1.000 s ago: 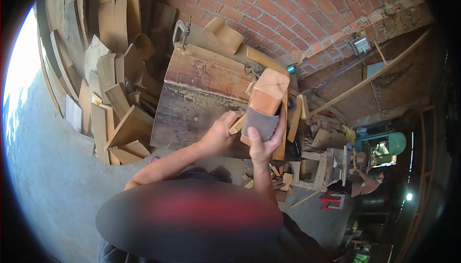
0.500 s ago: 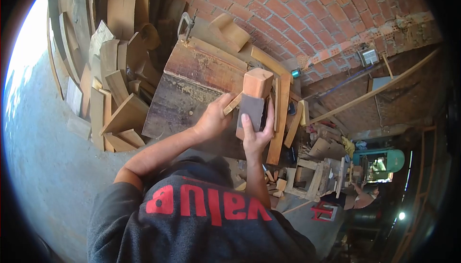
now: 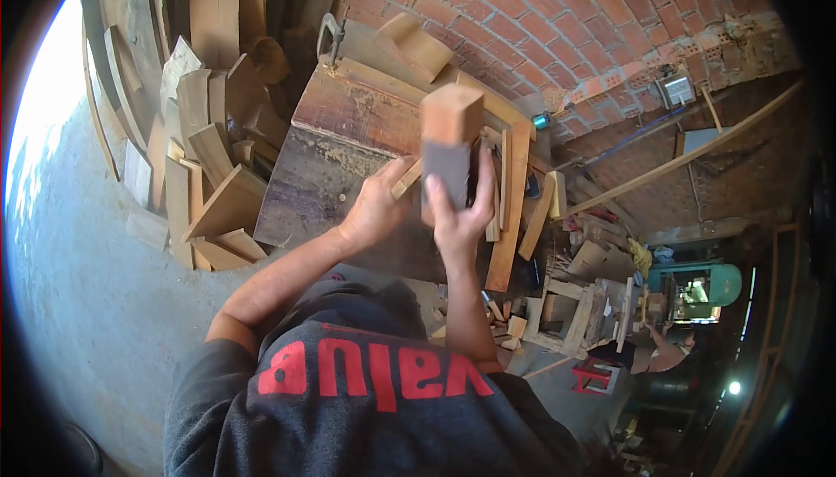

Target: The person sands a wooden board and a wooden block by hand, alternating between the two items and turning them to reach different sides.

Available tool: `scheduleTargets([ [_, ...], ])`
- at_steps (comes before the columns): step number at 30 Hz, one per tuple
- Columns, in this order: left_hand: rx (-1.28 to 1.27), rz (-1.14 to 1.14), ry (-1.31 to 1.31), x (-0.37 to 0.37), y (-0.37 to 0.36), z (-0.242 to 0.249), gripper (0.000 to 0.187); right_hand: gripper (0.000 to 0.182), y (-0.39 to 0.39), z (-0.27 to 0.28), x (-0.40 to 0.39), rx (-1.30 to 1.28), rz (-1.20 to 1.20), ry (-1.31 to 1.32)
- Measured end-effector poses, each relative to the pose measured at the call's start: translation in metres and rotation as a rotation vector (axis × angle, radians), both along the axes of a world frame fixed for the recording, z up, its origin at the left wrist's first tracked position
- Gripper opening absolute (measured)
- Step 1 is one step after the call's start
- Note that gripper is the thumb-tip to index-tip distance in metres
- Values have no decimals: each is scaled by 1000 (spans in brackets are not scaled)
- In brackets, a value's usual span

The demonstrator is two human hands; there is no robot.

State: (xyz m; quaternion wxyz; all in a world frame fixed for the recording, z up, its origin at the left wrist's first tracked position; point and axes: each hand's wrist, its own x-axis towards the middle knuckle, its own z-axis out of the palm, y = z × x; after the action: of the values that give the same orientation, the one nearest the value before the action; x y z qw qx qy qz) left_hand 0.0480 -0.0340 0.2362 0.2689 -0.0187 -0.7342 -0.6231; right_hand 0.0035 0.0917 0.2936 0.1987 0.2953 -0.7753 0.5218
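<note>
My right hand (image 3: 460, 220) is wrapped round a thick wooden block (image 3: 451, 115), thumb on its near face. A grey sheet that looks like sandpaper (image 3: 447, 168) covers the block's lower part. Closed on a narrow wooden strip (image 3: 407, 178), my left hand (image 3: 376, 205) is just to the left, and the strip's end reaches the edge of the block. Both hands are over the near right part of a worn, dark wooden workbench (image 3: 322, 176). The lower part of the block is partly behind my fingers.
A clamp (image 3: 331, 40) grips the bench's far corner, beside a curved wood piece (image 3: 414, 46). Long boards (image 3: 509, 207) lie along the right. Many wood offcuts (image 3: 209, 128) lean at left. A brick wall (image 3: 557, 24) stands behind; another person (image 3: 666, 351) is near a green machine (image 3: 723, 284).
My right hand has moved the block and sheet away from me and slightly left. My left hand, still holding the strip, has shifted a little left. The view has shifted slightly.
</note>
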Motion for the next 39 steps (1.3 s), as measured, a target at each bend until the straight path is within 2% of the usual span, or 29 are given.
scheduleTargets([
  [1, -1, -1, 2, 1, 2, 1, 41, 74, -4, 3, -5, -81, -37, -171],
  [3, -34, -12, -24, -2, -1, 5, 41, 72, -1, -4, -3, -56, -46, -62],
  [5, -17, 2, -2, -7, -1, -3, 42, 72, 4, -8, 20, 77, 45, 128],
  [7, 36, -90, 4, -7, -4, -6, 39, 73, 2, -7, 15, 109, 40, 189],
  [9, 63, -50, -19, -9, 0, -4, 37, 74, -6, -5, -5, -138, -8, -167],
  [10, 47, -64, -96, -9, -1, -1, 39, 75, -7, 0, -13, -178, -40, -257],
  [11, 28, -76, -172, -10, -4, 1, 41, 75, -6, 0, -8, -185, -37, -252],
  [12, -6, -20, -31, -13, -1, -4, 40, 75, -4, -3, -1, -102, 0, -176],
  [13, -9, -13, -25, -14, -6, -4, 40, 75, -1, -7, 7, -15, 35, -102],
  [14, 9, -63, -47, -13, -9, -7, 40, 76, 1, -15, 15, 67, 60, 49],
  [15, 28, -116, -70, -11, -9, -8, 39, 77, -1, -17, 17, 74, 70, 94],
  [17, 67, -37, -44, -15, -4, -4, 40, 74, -5, -19, 0, 0, -2, 12],
  [19, 41, -9, -153, -14, -2, -2, 37, 67, -14, -6, -23, -151, -31, -155],
  [21, 57, 23, -92, -20, 0, -9, 38, 70, -16, 2, -10, -174, -6, -147],
  [22, 83, 48, -43, -22, 0, -6, 39, 72, -12, -4, 1, -97, 24, -131],
  [23, 149, -37, -101, -17, -3, -6, 37, 74, -9, -14, 8, -21, 75, 13],
  [25, 207, -82, -180, -15, -6, -5, 37, 76, -12, -14, 7, -27, 103, 63],
  [27, 106, -75, -152, -17, -10, -5, 38, 74, -18, -24, -20, -136, -15, -104],
  [28, 172, -49, -153, -16, -6, -15, 34, 73, -22, -17, -37, -181, -32, -177],
  [29, 160, -53, -152, -9, -4, -10, 34, 71, -17, -30, -63, -30, -190, -29],
  [31, 42, -303, -92, 4, -7, 3, 34, 68, -5, -32, -73, -131, -87, -220],
  [32, -103, -257, -33, -2, -13, -7, 33, 68, 3, -39, -72, -189, -59, -274],
  [33, -99, -246, -37, -6, -19, -9, 33, 68, 13, -49, -67, -241, -31, -332],
  [35, 339, -389, -282, -10, -27, -14, 34, 67, 33, -65, -54, -271, 27, -419],
  [37, 310, -430, -280, -9, -36, -3, 32, 62, 48, -74, -43, -449, 112, -653],
  [39, 346, -513, -255, -11, -37, 3, 30, 58, 58, -75, -33, -506, 164, -731],
])
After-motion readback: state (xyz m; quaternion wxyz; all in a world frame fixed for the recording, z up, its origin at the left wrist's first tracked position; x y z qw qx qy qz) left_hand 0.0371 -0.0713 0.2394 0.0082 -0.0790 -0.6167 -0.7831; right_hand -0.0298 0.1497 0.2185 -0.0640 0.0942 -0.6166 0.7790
